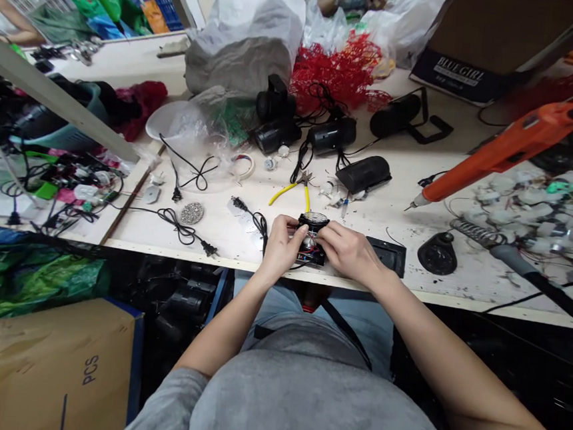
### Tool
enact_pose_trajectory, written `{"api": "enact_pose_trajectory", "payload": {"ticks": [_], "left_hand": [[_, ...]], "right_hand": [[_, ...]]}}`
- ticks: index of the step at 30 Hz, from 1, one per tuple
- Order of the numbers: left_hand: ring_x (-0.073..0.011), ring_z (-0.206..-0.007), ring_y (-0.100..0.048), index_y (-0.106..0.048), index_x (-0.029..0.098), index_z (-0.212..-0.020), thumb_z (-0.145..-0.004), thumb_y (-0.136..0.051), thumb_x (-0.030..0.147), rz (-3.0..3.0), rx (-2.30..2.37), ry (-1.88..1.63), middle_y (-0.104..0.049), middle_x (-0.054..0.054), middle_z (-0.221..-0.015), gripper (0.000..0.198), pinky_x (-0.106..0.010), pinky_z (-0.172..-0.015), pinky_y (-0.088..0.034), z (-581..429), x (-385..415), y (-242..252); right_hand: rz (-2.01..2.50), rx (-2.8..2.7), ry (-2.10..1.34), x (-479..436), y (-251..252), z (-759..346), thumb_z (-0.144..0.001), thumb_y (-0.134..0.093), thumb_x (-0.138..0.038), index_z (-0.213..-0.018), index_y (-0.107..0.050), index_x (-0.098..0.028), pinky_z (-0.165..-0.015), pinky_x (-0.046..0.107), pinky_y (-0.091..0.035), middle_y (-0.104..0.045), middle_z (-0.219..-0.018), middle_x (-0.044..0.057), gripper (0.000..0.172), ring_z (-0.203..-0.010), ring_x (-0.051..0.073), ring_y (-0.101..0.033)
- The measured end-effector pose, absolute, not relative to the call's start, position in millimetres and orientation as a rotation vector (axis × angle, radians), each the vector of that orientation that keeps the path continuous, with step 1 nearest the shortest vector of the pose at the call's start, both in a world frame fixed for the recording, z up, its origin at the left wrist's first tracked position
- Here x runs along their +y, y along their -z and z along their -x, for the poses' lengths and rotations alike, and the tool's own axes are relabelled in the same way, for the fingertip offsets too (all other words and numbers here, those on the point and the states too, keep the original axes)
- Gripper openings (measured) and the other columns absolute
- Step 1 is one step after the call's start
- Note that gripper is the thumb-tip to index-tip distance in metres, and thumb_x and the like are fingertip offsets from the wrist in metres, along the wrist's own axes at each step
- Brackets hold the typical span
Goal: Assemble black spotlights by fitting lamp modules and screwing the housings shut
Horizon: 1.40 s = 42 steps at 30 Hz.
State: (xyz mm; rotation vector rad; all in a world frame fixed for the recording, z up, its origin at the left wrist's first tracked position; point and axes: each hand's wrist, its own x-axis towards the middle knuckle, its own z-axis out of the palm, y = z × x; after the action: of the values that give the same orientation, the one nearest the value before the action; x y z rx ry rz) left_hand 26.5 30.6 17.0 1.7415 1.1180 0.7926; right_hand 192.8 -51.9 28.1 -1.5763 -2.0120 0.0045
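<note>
Pale surface spans mid frame, w/ an orange power screwdriver at right and yellow-handled pliers just above centre. At bottom centre, by the front edge, left hand and right hand each close their grip on a small black unit from opp. sides, so it sits between them, equally near both. Round lens faces up, red wires showing below; long axis hard to tell.

both hands around small black lamp
</note>
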Motion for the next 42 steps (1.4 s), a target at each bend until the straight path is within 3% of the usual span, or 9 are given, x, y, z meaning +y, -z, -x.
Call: {"api": "enact_pose_trajectory", "payload": {"ticks": [5, 9, 12, 23, 31, 34, 37, 40, 42], "left_hand": [[-0.0187, -0.094, -0.064, -0.056, 0.019, -0.099, -0.094, -0.064, 0.028, -1.962, 1.008, -0.972, -0.062, -0.006, -0.100, 0.013, -0.032, -0.079, -0.056, 2, 23, -33], [-0.0181, -0.088, -0.061, -0.063, 0.020, -0.098, -0.094, -0.065, 0.021, -2.383, 0.785, -1.129, -0.063, -0.005, -0.092, 0.004, -0.031, -0.078, -0.051, 22, -3, -40], [-0.0192, -0.084, -0.061, -0.065, 0.019, -0.107, -0.095, -0.062, 0.020, -2.588, 0.709, -1.071, -0.066, -0.006, -0.091, 0.012, -0.032, -0.074, -0.047, 21, -21, -31], [-0.0177, -0.075, -0.060, -0.066, 0.021, -0.100, -0.099, -0.050, 0.014, -2.567, 0.807, -1.049, -0.068, -0.004, -0.082, 0.017, -0.031, -0.070, -0.046, 20, -31, 1], [-0.0169, -0.067, -0.056, -0.067, 0.019, -0.093, -0.099, -0.055, 0.021, -2.587, 0.789, -0.976, -0.060, -0.002, -0.071, 0.013, -0.030, -0.062, -0.042, 20, -36, -5], [-0.0173, -0.076, -0.060, -0.067, 0.018, -0.099, -0.098, -0.056, 0.018, -2.542, 0.744, -0.959, -0.065, -0.004, -0.081, 0.011, -0.029, -0.070, -0.048, 24, -21, -26], [-0.0221, -0.100, -0.063, -0.067, 0.020, -0.114, -0.094, -0.055, 0.014, -2.574, 0.629, -0.806, -0.067, -0.010, -0.107, 0.024, -0.036, -0.087, -0.051, 26, 22, -49], [-0.0322, -0.135, -0.048, -0.051, 0.025, -0.144, -0.083, -0.070, 0.018, -2.588, 0.371, -0.441, -0.051, -0.014, -0.147, 0.064, -0.051, -0.111, -0.042, 17, 74, -64], [-0.0373, -0.146, -0.036, -0.036, 0.028, -0.155, -0.072, -0.081, 0.022, -2.559, 0.199, -0.242, -0.037, -0.014, -0.161, 0.094, -0.058, -0.119, -0.032, 3, 100, -69]], "right_hand": [[1.611, -1.887, 0.060, -68, -43, -198, -0.099, -0.053, -0.018, -0.101, -0.063, -0.018, -0.062, 0.027, -0.048, -0.065, -0.094, 0.006, 0.010, -0.076, 0.017, -0.063], [1.639, -1.693, 0.121, -83, -49, -201, -0.098, -0.056, -0.015, -0.095, -0.063, -0.020, -0.068, 0.027, -0.051, -0.065, -0.085, 0.003, 0.009, -0.075, 0.015, -0.064], [1.618, -1.697, 0.086, -89, -48, -193, -0.097, -0.056, -0.014, -0.094, -0.064, -0.020, -0.067, 0.027, -0.051, -0.065, -0.083, 0.003, 0.010, -0.073, 0.015, -0.064], [1.639, -1.911, -0.162, -99, -27, -167, -0.098, -0.054, -0.019, -0.098, -0.067, -0.020, -0.068, 0.031, -0.056, -0.068, -0.097, 0.008, 0.012, -0.083, 0.019, -0.067], [1.588, -1.700, -0.222, -99, -19, -161, -0.095, -0.055, -0.012, -0.104, -0.059, -0.020, -0.071, 0.032, -0.058, -0.060, -0.096, 0.008, 0.013, -0.088, 0.020, -0.064], [1.610, -1.648, -0.176, -102, -19, -159, -0.095, -0.056, -0.012, -0.102, -0.059, -0.020, -0.072, 0.032, -0.058, -0.059, -0.094, 0.008, 0.011, -0.086, 0.019, -0.064], [1.650, -1.581, -0.091, -110, -23, -151, -0.096, -0.056, -0.011, -0.101, -0.060, -0.021, -0.072, 0.032, -0.058, -0.060, -0.089, 0.007, 0.011, -0.083, 0.019, -0.064], [1.647, -1.522, -0.124, -119, -27, -132, -0.097, -0.055, -0.011, -0.104, -0.063, -0.022, -0.072, 0.032, -0.058, -0.064, -0.086, 0.006, 0.015, -0.081, 0.019, -0.066], [1.626, -1.517, -0.197, -120, -27, -117, -0.099, -0.053, -0.012, -0.114, -0.063, -0.021, -0.074, 0.031, -0.059, -0.068, -0.090, 0.006, 0.021, -0.083, 0.019, -0.068]]}}
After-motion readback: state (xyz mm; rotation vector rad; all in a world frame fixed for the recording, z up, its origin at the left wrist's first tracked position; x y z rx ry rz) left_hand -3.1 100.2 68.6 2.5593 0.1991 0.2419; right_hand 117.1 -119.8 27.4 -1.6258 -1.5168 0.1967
